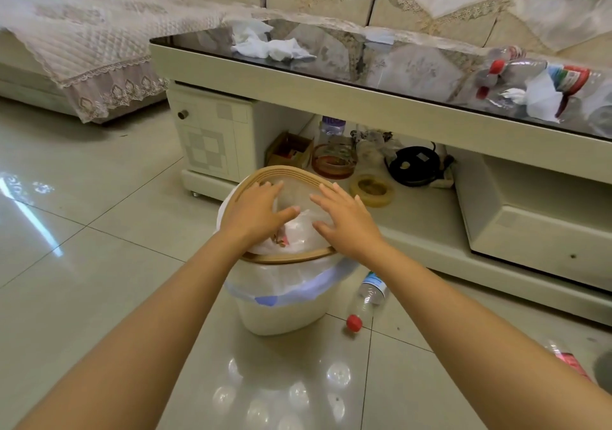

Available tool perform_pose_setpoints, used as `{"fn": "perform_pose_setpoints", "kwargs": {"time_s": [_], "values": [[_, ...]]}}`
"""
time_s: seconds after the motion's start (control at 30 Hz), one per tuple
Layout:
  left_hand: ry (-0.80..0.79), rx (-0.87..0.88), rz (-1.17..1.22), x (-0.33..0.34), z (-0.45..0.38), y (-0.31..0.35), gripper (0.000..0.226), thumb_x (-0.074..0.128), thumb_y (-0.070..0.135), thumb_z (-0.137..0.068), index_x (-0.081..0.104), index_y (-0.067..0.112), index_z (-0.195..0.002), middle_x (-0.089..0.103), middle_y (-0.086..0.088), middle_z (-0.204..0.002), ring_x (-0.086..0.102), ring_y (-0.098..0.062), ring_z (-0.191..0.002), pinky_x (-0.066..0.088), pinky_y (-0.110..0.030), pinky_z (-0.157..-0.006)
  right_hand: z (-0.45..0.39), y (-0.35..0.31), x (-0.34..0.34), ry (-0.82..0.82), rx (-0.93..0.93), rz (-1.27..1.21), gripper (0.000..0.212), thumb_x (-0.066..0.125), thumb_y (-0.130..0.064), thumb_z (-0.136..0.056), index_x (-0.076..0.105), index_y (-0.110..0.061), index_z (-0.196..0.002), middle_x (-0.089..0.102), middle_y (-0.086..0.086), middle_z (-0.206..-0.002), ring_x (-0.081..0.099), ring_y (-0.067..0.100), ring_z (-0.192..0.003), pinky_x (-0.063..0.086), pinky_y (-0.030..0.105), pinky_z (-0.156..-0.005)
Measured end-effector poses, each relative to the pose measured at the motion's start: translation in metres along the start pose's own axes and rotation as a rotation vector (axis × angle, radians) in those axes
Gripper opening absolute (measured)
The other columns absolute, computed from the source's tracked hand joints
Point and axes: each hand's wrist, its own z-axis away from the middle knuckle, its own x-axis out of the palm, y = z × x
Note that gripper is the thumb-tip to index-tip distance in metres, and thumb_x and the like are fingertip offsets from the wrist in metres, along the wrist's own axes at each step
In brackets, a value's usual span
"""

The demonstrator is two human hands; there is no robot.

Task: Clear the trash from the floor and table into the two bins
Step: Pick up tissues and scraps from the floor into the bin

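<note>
Both hands, left (255, 212) and right (347, 220), spread flat, empty, over lined bin (281, 310); contents half hidden; bottle (367, 297) just beside.

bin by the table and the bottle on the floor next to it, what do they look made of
Bin: likely matte cream plastic, a wood-look ring on its rim, thin translucent plastic liner folded over. Bottle: clear glossy plastic, floor shows through; red cap.

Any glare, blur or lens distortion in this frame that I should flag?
Head view: ceiling lights glare in round spots on the glossy floor tiles; the glass tabletop mirrors the sofa cover; wide-angle bending curves the table edge and stretches both forearms; bottles on the table at far right look smeared.
</note>
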Motion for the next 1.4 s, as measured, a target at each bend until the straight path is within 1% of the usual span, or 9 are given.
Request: {"fn": "perform_pose_setpoints", "kwargs": {"time_s": [0.1,0.2,0.27,0.47,0.57,0.67,0.77,1.07,1.4], "values": [[-0.073,0.089,-0.209,0.002,-0.001,-0.001,0.073,0.034,0.059,-0.094,0.012,0.023,-0.153,0.008,-0.003,-0.161,0.005,-0.02,-0.149,0.01,-0.043,-0.119,0.011,0.004,0.003,0.067,-0.057,0.044,0.051,0.04,-0.037,-0.099,0.026,-0.033,-0.148,0.011,-0.009,-0.16,-0.002,0.01,-0.147,-0.005,0.045,-0.117],[-0.384,0.021,-0.313,0.006,0.001,0.0,0.072,0.024,0.061,-0.095,0.005,0.025,-0.154,0.013,-0.003,-0.161,0.011,-0.024,-0.148,0.012,-0.049,-0.117,0.022,0.006,0.005,0.104,-0.097,0.067,0.05,0.034,-0.041,-0.101,0.022,-0.033,-0.149,0.008,-0.009,-0.16,-0.005,0.009,-0.147,-0.008,0.046,-0.116],[-0.461,0.009,-0.41,0.008,0.003,0.003,0.069,0.019,0.062,-0.093,0.009,0.029,-0.153,0.021,-0.003,-0.159,0.019,-0.026,-0.146,0.015,-0.053,-0.117,0.03,0.008,0.005,0.098,-0.099,0.028,0.051,0.033,-0.041,-0.101,0.018,-0.034,-0.15,0.006,-0.01,-0.16,-0.006,0.008,-0.146,-0.008,0.044,-0.116],[0.118,0.191,-0.247,0.0,0.013,0.041,0.047,0.045,0.054,-0.093,0.049,0.032,-0.135,0.063,0.005,-0.124,0.056,-0.015,-0.117,0.03,-0.047,-0.111,0.065,0.023,-0.006,0.158,-0.096,-0.041,0.054,0.038,-0.039,-0.1,0.016,-0.034,-0.15,0.01,-0.011,-0.159,0.002,0.006,-0.146,-0.004,0.042,-0.117],[0.261,0.307,-0.06,0.009,0.021,0.068,0.032,0.054,0.045,-0.092,0.059,0.029,-0.119,0.068,0.01,-0.106,0.062,-0.011,-0.095,0.051,-0.038,-0.084,0.088,0.037,-0.012,0.295,-0.04,0.005,0.052,0.049,-0.033,-0.095,0.034,-0.029,-0.145,0.029,-0.004,-0.154,0.021,0.014,-0.144,0.01,0.046,-0.117],[0.323,0.423,-0.027,0.03,0.031,0.1,0.024,0.057,0.044,-0.09,0.061,0.03,-0.109,0.066,0.013,-0.092,0.06,-0.008,-0.083,0.053,-0.034,-0.069,0.12,0.056,-0.017,0.418,0.056,0.001,0.043,0.056,-0.029,-0.087,0.052,-0.024,-0.13,0.049,-0.001,-0.139,0.04,0.016,-0.13,0.028,0.044,-0.111],[0.237,0.554,-0.005,0.058,0.041,0.132,0.026,0.057,0.04,-0.09,0.062,0.025,-0.111,0.066,0.011,-0.093,0.061,-0.011,-0.083,0.052,-0.036,-0.065,0.16,0.085,-0.018,0.461,0.145,0.045,0.039,0.058,-0.028,-0.085,0.056,-0.022,-0.123,0.055,-0.001,-0.128,0.047,0.016,-0.12,0.038,0.039,-0.102],[-0.194,0.655,0.058,0.185,0.075,0.208,0.027,0.056,0.042,-0.091,0.058,0.032,-0.115,0.063,0.016,-0.1,0.059,-0.006,-0.089,0.049,-0.028,-0.068,0.315,0.165,0.005,0.336,0.506,0.12,0.039,0.057,-0.031,-0.088,0.054,-0.026,-0.126,0.053,-0.004,-0.13,0.044,0.015,-0.124,0.034,0.038,-0.104],[-0.567,0.845,0.005,0.319,0.16,0.304,0.031,0.053,0.043,-0.091,0.053,0.034,-0.122,0.061,0.015,-0.112,0.058,-0.008,-0.097,0.039,-0.025,-0.066,0.494,0.202,0.036,0.215,0.952,0.152,0.039,0.053,-0.032,-0.083,0.058,-0.026,-0.12,0.057,-0.003,-0.126,0.049,0.019,-0.121,0.038,0.048,-0.102]]}}
